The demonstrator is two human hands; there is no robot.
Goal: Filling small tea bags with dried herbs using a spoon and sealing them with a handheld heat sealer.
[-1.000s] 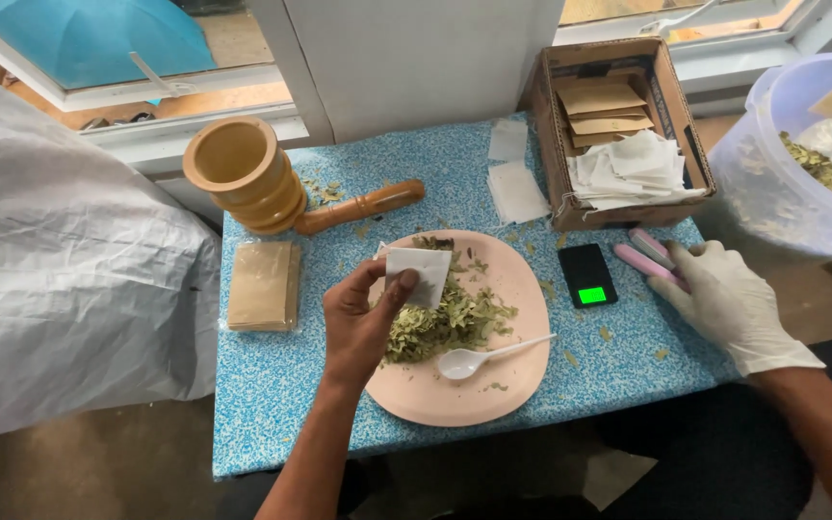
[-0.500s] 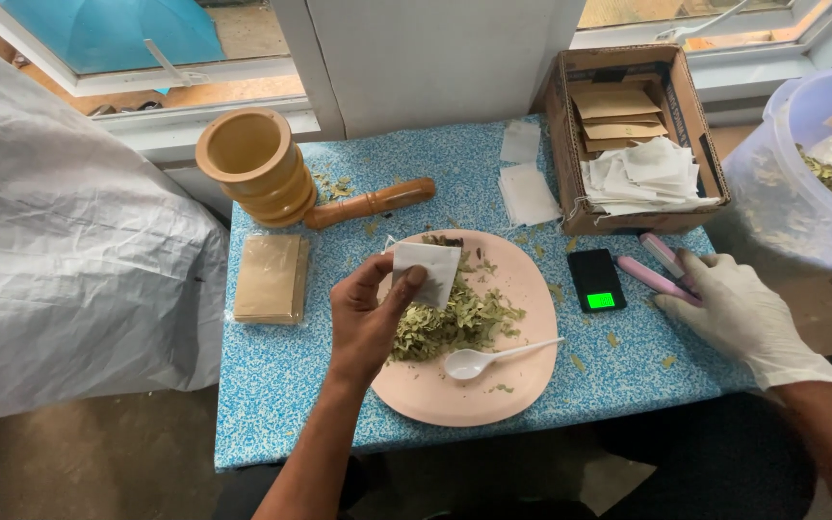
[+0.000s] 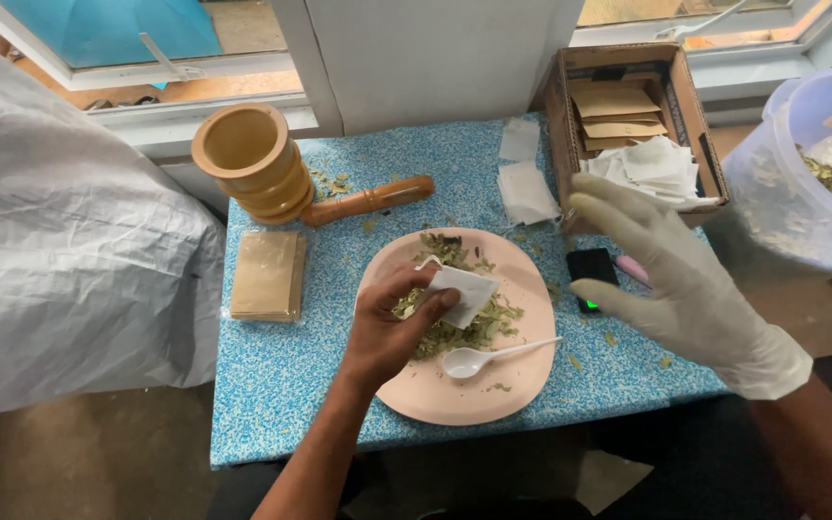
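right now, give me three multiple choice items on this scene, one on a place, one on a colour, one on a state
1. Where does the white spoon lie?
A. on the pink plate
B. in the cardboard box
C. in the wooden mortar

2. What colour is the glove on the right hand?
A. blue
B. white
C. black

3. What does the left hand do?
A. rests empty
B. pinches a white sachet
C. grips the pestle

Key: 1 A, the spoon rests on the plate beside the dried leaves. 2 B, the glove is white. 3 B, thumb and fingers pinch the sachet.

Bare tablecloth (image 3: 281, 376) left of the plate (image 3: 455, 395); mortar (image 3: 247, 159) and pestle (image 3: 368, 200) block behind
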